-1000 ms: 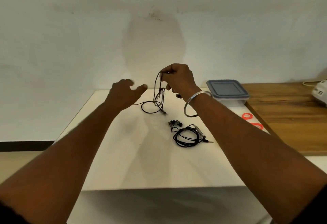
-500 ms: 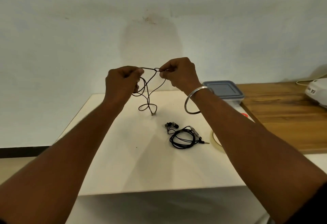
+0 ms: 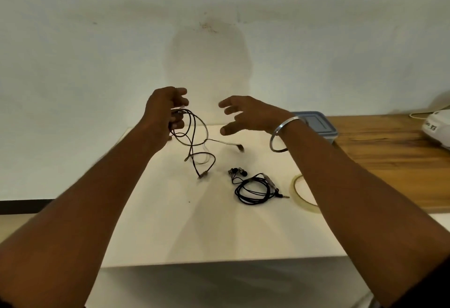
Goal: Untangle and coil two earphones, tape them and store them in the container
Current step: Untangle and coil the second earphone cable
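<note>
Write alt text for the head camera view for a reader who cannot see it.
A person's left hand grips a tangled earphone cable dangling over a white table; the right hand hovers open beside it. A second earphone lies coiled on the table, near a tape roll and lidded container.

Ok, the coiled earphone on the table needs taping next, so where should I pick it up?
Take the earphone from above, grip pinching the bundled loops on the coil's left arc: it lies flat, and the plug and remote stick out on its right.
</note>
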